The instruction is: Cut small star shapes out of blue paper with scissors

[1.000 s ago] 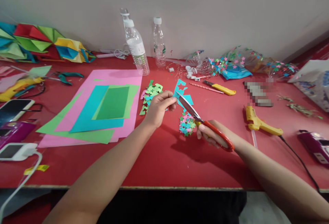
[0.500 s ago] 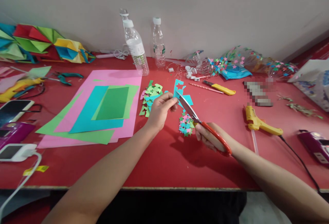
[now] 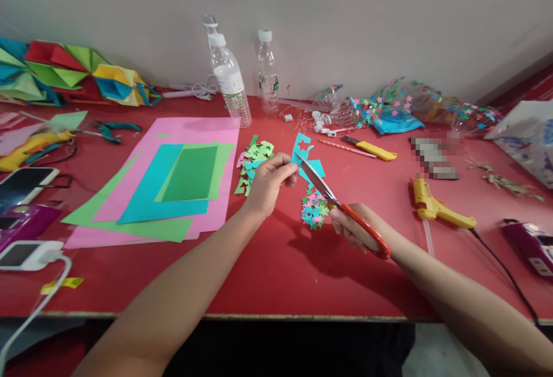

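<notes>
Between the thumb and fingers of my left hand point(image 3: 272, 184) is a piece of blue paper point(image 3: 301, 142) with a star-shaped hole cut in it. My right hand point(image 3: 354, 227) is closed around the red handles of a pair of scissors point(image 3: 365, 230). The scissor blades point up and left, their tips at the blue paper. Below the blades lies a pile of small pink, green and blue paper stars point(image 3: 314, 211). Left of it, partly behind my left hand, is a heap of paper offcuts point(image 3: 259, 151). Another blue scrap point(image 3: 318, 168) lies beside the blades.
Stacked coloured sheets point(image 3: 173, 221) cover the left of the red table point(image 3: 276, 285). Plastic bottles point(image 3: 268, 77) stand along the wall. A yellow cutter knife point(image 3: 378, 150) lies behind the scissors; a yellow glue gun point(image 3: 436, 204) with a cord lies to the right.
Hardly anything differs. Both hands keep their hold, and the scissors stay at the blue paper with only a very slight shift of the right hand.
</notes>
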A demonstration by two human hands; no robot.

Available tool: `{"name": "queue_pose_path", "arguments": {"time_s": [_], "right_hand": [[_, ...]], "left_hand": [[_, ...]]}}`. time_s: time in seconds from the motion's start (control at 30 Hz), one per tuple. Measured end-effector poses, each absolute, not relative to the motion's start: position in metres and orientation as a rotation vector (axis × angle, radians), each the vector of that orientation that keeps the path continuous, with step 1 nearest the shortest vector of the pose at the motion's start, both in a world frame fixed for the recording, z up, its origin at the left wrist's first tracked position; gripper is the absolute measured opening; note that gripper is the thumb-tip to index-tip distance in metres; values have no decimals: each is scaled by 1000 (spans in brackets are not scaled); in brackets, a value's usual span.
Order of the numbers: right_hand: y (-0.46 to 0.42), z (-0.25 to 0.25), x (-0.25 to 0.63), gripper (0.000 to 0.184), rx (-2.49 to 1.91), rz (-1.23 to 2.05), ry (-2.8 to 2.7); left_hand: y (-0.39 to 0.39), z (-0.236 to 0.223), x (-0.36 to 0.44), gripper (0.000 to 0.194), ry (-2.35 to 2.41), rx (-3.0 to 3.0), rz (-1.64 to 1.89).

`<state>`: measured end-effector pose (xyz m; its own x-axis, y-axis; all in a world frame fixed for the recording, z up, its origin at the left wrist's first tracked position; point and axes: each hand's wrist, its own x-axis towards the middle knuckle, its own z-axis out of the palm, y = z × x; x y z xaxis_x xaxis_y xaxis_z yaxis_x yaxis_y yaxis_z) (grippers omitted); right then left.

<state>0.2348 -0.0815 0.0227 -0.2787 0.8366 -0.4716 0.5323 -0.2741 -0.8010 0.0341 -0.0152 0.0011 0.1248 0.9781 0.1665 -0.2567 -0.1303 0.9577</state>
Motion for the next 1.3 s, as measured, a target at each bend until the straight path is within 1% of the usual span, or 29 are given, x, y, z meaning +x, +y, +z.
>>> {"name": "queue_pose_path", "arguments": {"time_s": [0.27,0.43,0.57,0.67,0.97,1.3], "right_hand": [[-80,24,237,56,-1713,1591,-1666],[-80,24,235,55,-1667,1586,-1680],[-80,23,233,51,-1678,1582,-1658],[-80,24,233,52,-1685,1581,-1647],[-80,22,237,52,-1614,1605,-1745],[-80,21,240,49,-1558,1621,-1806]], "left_hand": [[-10,3,32,16,878,1046,1366],[-9,3,33,18,832,934,1420],[-13,1,36,14,777,1003,1327],[-13,1,37,10,771,998,1349],[-7,-2,31,15,850,1119,1434],[-6,-1,27,16,865,1203,1334]]}}
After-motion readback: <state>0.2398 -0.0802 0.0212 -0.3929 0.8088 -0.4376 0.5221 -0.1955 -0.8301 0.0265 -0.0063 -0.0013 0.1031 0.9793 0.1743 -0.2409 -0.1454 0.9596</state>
